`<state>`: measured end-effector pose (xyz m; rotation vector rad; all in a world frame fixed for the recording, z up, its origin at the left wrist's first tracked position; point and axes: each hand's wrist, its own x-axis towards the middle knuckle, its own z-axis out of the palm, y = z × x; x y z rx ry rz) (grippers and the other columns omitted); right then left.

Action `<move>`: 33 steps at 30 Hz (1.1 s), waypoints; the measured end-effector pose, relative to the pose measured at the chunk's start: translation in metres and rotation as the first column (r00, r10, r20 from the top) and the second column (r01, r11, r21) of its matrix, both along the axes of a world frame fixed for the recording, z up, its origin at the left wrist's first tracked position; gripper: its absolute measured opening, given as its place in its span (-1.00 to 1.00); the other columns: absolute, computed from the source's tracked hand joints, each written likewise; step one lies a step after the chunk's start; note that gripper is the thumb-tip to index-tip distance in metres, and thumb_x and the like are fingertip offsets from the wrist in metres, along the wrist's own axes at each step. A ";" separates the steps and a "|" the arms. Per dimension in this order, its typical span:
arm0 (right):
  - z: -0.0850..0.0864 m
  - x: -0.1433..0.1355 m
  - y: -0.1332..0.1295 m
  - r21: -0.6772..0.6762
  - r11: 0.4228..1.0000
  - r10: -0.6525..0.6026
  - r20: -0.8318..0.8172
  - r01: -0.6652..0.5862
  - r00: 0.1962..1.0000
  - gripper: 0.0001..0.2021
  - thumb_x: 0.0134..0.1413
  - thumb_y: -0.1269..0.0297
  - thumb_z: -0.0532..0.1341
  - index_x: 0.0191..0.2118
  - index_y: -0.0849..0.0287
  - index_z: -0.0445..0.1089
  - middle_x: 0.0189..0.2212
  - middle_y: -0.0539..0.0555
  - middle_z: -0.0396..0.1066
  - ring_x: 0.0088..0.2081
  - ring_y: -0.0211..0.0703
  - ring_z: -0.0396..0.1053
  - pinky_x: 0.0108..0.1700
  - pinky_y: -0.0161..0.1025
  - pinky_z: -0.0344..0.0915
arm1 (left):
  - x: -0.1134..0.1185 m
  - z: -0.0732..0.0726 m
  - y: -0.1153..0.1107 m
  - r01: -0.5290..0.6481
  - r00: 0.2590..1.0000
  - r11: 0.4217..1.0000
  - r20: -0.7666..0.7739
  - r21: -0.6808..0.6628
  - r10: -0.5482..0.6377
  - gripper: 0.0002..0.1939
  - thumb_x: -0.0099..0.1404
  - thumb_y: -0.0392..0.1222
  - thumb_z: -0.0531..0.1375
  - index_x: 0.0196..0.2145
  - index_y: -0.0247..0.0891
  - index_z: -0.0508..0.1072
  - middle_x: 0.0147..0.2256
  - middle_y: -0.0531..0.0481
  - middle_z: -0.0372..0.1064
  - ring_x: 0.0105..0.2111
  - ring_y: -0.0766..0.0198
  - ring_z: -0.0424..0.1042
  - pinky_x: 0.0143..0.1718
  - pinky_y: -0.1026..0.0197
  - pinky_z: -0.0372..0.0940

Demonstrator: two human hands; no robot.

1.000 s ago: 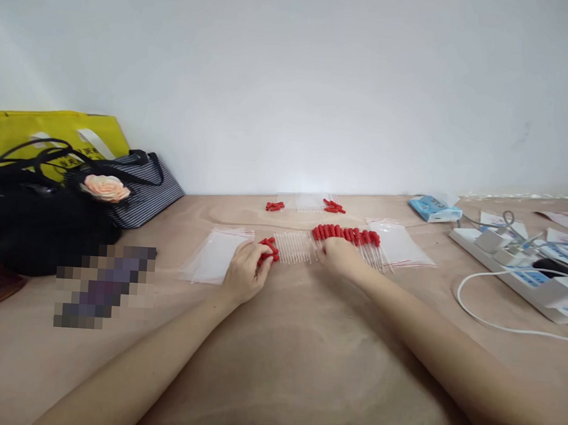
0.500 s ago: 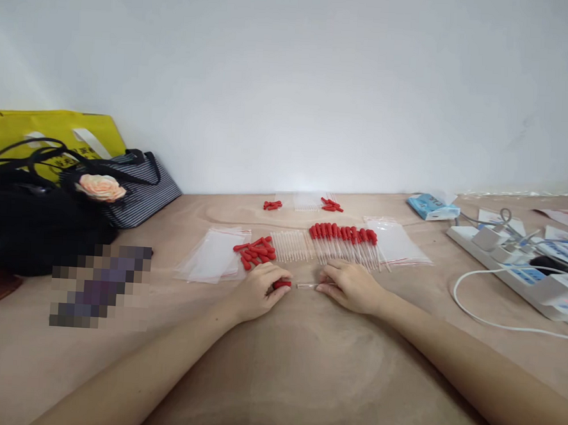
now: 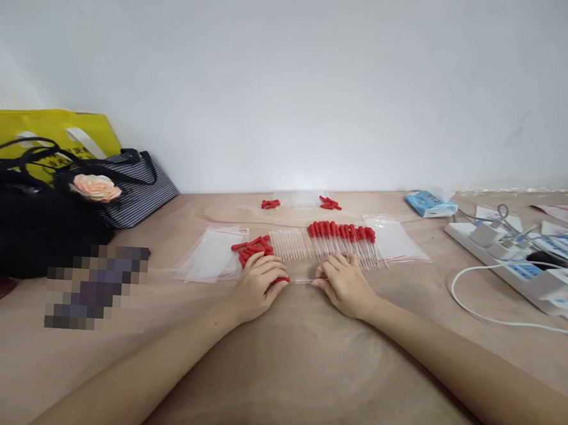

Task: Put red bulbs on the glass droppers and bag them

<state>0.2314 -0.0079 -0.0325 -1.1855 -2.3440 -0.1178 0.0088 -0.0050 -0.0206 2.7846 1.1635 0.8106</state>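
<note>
1. Fingers of the left hand (image 3: 260, 285) close around one red bulb (image 3: 282, 279), its end showing beyond the fingertips. The right hand (image 3: 344, 283) pinches one clear tube (image 3: 303, 282) that lies nearly level, pointing at the bulb. A small gap parts the two.

2. The step in hand, as I judge it, is fitting bulb to tube. Joining them would call for lining the tube's end up with the bulb's mouth, then a gentle straight push; the tube looks thin, so a sideways press could snap it.

3. Just beyond the left hand is one pile of loose bulbs (image 3: 255, 246), perhaps ten or so, partly hidden by the fingers. Beside it lies one row of bare tubes (image 3: 289, 245), too fine to count exactly.

4. Next to that row, beyond the right hand, is one row of capped droppers (image 3: 343, 232), roughly a dozen, bulbs toward the wall; overlaps prevent a firm count.

5. Clear bags lie in two groups, the left bags (image 3: 209, 253) and the right bags (image 3: 397, 242); their layers cannot be counted.

6. Farther back are two small red clusters, one left (image 3: 270, 204), one right (image 3: 330, 203). Farther out: one blue packet (image 3: 429, 204), one white power strip (image 3: 497, 257) and three carrying bags, yellow (image 3: 91, 127), striped (image 3: 136, 190) and black (image 3: 33, 223).
</note>
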 end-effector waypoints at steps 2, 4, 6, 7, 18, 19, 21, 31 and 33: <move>-0.001 0.000 0.000 0.032 0.999 0.029 -0.032 -0.028 0.999 -0.84 0.13 0.27 0.05 -0.42 0.20 0.25 -0.44 0.01 0.36 -0.28 -0.19 0.24 0.00 0.00 -0.11 | 0.000 -0.001 0.000 0.000 1.000 1.000 -0.006 -0.015 0.000 -0.86 0.26 -0.26 0.02 -0.33 -0.23 0.37 -0.21 -0.02 0.43 -0.04 0.18 0.27 0.09 -0.09 -0.08; -0.001 0.000 0.000 0.075 0.995 0.074 -0.057 -0.070 0.996 -0.83 0.15 0.30 0.03 -0.42 0.19 0.25 -0.46 0.00 0.37 -0.29 -0.22 0.25 0.05 0.01 -0.18 | 0.000 -0.002 0.000 0.003 1.000 1.000 -0.016 -0.028 -0.003 -0.85 0.27 -0.27 -0.01 -0.31 -0.24 0.34 -0.17 -0.04 0.42 0.01 0.17 0.24 0.12 -0.14 -0.15; -0.001 -0.001 0.000 0.123 0.984 0.135 -0.052 -0.127 0.990 -0.84 0.16 0.30 0.01 -0.33 0.19 0.29 -0.45 0.01 0.37 -0.28 -0.21 0.24 0.05 -0.02 -0.14 | -0.001 -0.003 0.000 0.007 1.000 1.000 -0.024 -0.029 -0.008 -0.84 0.29 -0.27 -0.03 -0.28 -0.24 0.33 -0.15 -0.05 0.41 0.02 0.16 0.24 0.13 -0.18 -0.21; -0.002 -0.001 0.000 0.145 0.977 0.164 -0.043 -0.156 0.985 -0.84 0.16 0.30 0.01 -0.27 0.19 0.31 -0.44 0.03 0.37 -0.28 -0.20 0.23 0.03 -0.04 -0.09 | -0.001 -0.004 0.000 0.010 1.000 1.000 -0.025 -0.023 -0.011 -0.84 0.29 -0.27 -0.04 -0.27 -0.24 0.33 -0.15 -0.06 0.41 0.02 0.16 0.25 0.13 -0.20 -0.23; -0.006 -0.002 0.003 0.133 0.967 0.231 -0.115 -0.215 0.966 -0.79 0.16 0.36 -0.01 -0.24 0.22 0.35 -0.34 0.10 0.40 -0.21 -0.16 0.25 -0.04 -0.10 0.09 | -0.001 -0.006 0.002 0.067 0.997 0.996 -0.029 0.063 -0.065 -0.78 0.30 -0.25 -0.03 -0.17 -0.24 0.36 -0.13 -0.08 0.41 0.00 0.15 0.27 0.15 -0.21 -0.27; -0.005 -0.003 0.002 0.129 0.967 0.233 -0.116 -0.218 0.966 -0.79 0.16 0.36 -0.01 -0.23 0.22 0.35 -0.34 0.09 0.41 -0.19 -0.16 0.26 -0.01 -0.09 0.07 | -0.001 -0.006 0.002 0.069 0.997 0.996 -0.026 0.063 -0.068 -0.78 0.30 -0.25 -0.03 -0.18 -0.24 0.36 -0.14 -0.08 0.41 0.00 0.15 0.28 0.15 -0.21 -0.27; -0.004 -0.004 0.000 0.134 0.968 0.227 -0.105 -0.213 0.968 -0.80 0.16 0.37 0.00 -0.22 0.22 0.35 -0.34 0.08 0.43 -0.18 -0.17 0.28 0.02 -0.07 0.04 | 0.000 -0.007 0.002 0.062 0.998 0.996 -0.006 0.059 -0.062 -0.79 0.29 -0.26 -0.02 -0.19 -0.24 0.37 -0.16 -0.06 0.43 -0.01 0.16 0.29 0.15 -0.20 -0.27; -0.001 -0.008 -0.008 0.244 0.953 0.204 -0.070 -0.181 0.977 -0.83 0.11 0.35 0.05 -0.30 0.11 0.39 -0.49 -0.01 0.46 -0.20 -0.18 0.30 0.10 0.04 -0.16 | 0.010 -0.003 -0.005 0.027 0.983 0.994 0.184 -0.109 -0.006 -0.85 0.26 -0.22 0.03 -0.31 -0.21 0.39 -0.32 -0.01 0.48 -0.15 0.19 0.40 0.10 -0.16 -0.12; 0.000 -0.007 -0.008 0.259 0.948 0.205 -0.053 -0.185 0.977 -0.82 0.10 0.35 0.05 -0.30 0.10 0.40 -0.51 -0.02 0.45 -0.24 -0.19 0.29 0.09 0.05 -0.17 | 0.010 -0.003 -0.005 0.037 0.980 0.995 0.196 -0.091 -0.018 -0.86 0.25 -0.23 0.04 -0.34 -0.20 0.40 -0.35 0.01 0.48 -0.17 0.20 0.41 0.10 -0.15 -0.12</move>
